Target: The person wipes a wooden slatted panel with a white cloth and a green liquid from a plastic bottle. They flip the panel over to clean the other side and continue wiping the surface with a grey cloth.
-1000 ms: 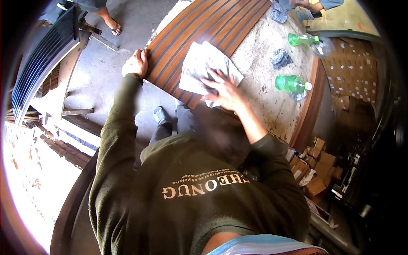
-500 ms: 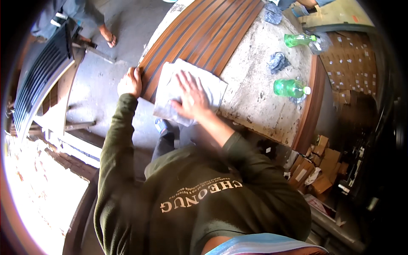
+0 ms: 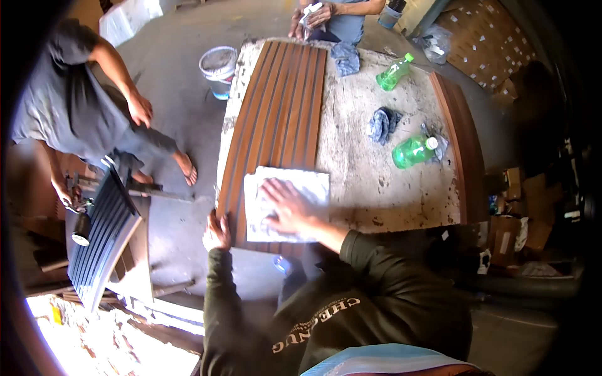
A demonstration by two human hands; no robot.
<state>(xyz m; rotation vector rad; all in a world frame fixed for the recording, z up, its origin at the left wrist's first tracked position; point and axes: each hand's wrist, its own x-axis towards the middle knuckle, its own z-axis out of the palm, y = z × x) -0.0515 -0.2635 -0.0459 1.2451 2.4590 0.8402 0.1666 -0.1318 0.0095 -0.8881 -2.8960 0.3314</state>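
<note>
A long brown wooden panel (image 3: pixel 285 113) with dark lengthwise grooves lies on the table, its near end toward me. My left hand (image 3: pixel 216 232) grips the panel's left edge near that end, fingers curled round it. Over the near end is spread a white cloth (image 3: pixel 316 188), roughly square. My right hand (image 3: pixel 288 205) lies flat on the cloth with the fingers stretched out, pressing it against the panel.
Right of the panel on the stained table (image 3: pixel 351 119) are a green bottle (image 3: pixel 411 152), another green bottle (image 3: pixel 395 72) and a crumpled blue rag (image 3: pixel 382 125). A bucket (image 3: pixel 218 66) stands beyond. One person (image 3: pixel 81 106) holds a spray gun (image 3: pixel 81 225); another person's hands (image 3: pixel 316 15) are opposite.
My view has swung, so the panel now runs more straight away from me and more of both people shows. My right hand remains flat on the cloth, my left at the panel's edge.
</note>
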